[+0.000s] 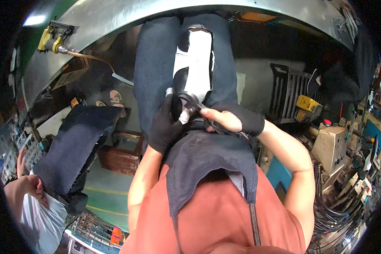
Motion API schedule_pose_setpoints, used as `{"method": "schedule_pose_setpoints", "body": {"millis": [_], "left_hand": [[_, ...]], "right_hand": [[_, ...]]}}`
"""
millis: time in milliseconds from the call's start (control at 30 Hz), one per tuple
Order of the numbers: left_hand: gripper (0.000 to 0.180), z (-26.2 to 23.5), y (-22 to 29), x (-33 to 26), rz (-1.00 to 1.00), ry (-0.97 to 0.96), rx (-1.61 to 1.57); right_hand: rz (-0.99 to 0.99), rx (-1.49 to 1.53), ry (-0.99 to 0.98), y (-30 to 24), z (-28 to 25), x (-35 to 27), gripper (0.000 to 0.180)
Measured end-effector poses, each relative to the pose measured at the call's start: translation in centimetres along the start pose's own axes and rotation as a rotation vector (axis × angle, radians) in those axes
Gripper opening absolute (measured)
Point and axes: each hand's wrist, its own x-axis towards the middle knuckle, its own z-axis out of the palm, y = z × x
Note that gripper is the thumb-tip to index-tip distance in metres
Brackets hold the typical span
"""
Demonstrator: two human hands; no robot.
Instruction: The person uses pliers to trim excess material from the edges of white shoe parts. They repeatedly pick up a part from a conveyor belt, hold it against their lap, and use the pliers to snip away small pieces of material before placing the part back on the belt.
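Both of my hands meet over my lap, in black gloves that leave fingertips bare. My left hand (164,125) is closed round a dark, shiny curved piece (186,100), with white wrapping on some of its fingers. My right hand (232,119) is closed against the near side of that piece, thumb stretched over it; a thin metal part shows under this hand, its kind unclear. Just beyond my hands, a long white panel with black parts (200,59) lies between my dark-clad thighs. The fingers hide where it meets the curved piece.
A curved metal bench (110,19) runs along the far side, bearing a yellow air tool (51,42) with a hose. At left sits another person with a dark apron (74,144). At right stand a yellow box (308,106), a control box (329,146) and bundled cables (330,211).
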Motion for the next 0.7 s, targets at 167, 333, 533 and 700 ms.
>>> {"method": "schedule_pose_setpoints", "body": {"millis": [167,333,533,700], "left_hand": [[0.069,1.3,-2.4,-0.4,0.049,0.066,-0.044],[0.071,1.9,-3.1,-0.1,0.019,0.055,-0.119],[0.065,0.3,-1.2,0.7,-0.144,-0.085,-0.106],[0.048,-1.8,-0.2,3.1,-0.323,-0.445,-0.619]], "right_hand": [[-0.684,-0.972,0.707,2.8,2.2,-0.9,0.023],[-0.497,-0.573,0.368,4.2,0.1,-0.4,0.031],[-0.456,-0.687,0.334,0.6,-0.4,0.1,0.038],[-0.63,-0.833,0.523,5.4,-1.6,3.9,0.033]]}}
